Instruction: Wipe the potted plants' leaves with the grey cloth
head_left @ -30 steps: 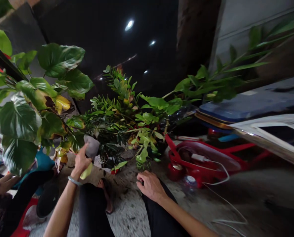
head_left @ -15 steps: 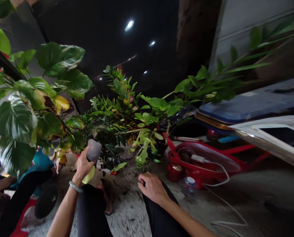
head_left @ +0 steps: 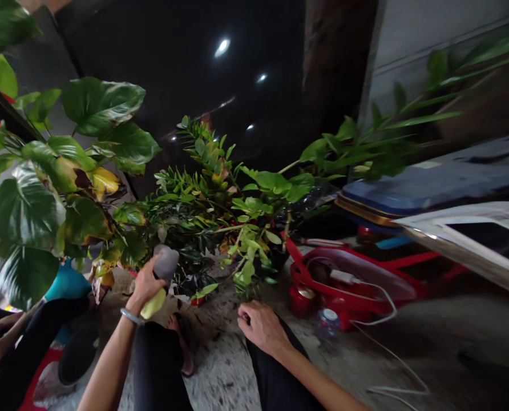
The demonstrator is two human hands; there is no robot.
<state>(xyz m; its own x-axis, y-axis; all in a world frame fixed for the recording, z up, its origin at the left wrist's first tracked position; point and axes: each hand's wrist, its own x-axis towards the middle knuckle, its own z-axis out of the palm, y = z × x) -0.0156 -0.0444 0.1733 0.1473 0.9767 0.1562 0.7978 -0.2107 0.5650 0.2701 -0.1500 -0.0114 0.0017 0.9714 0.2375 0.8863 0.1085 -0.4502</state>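
A dark panel [head_left: 152, 45] rose at the far side, with a few bright reflections in it, and the grey floor [head_left: 220, 371] ran beneath me, scattered with small dark bits. The large-leaved plant [head_left: 27, 208] filled the left; several of its leaves were yellow or brown-edged and hung on their stems. Smaller-leaved plants [head_left: 203, 197] crowded the middle, mostly green with some yellowing. On the right lay a blue case [head_left: 391, 191], with a white-topped box [head_left: 464, 220] at its near side. At the near left, partly behind the foliage, I could see another person's dark-clad leg [head_left: 44, 319].

My left knee [head_left: 158, 365] and right knee [head_left: 275, 371] stood apart at the near side. Right of them, a red frame [head_left: 391, 262] held a pale basin with a white plug [head_left: 342, 277] and its cable, and a clear bottle [head_left: 328, 317] stood just beside it.

My left hand [head_left: 146, 285] was closed around a grey rounded thing [head_left: 168, 264], near the lower leaves, and a pale yellow piece [head_left: 154, 304] showed just under my fingers; I could not tell whether they were joined. My right hand [head_left: 261, 325] rested on my right knee, fingers loosely curled, thumb slightly apart, with nothing visible in it. A pale bracelet [head_left: 131, 315] circled my left wrist.
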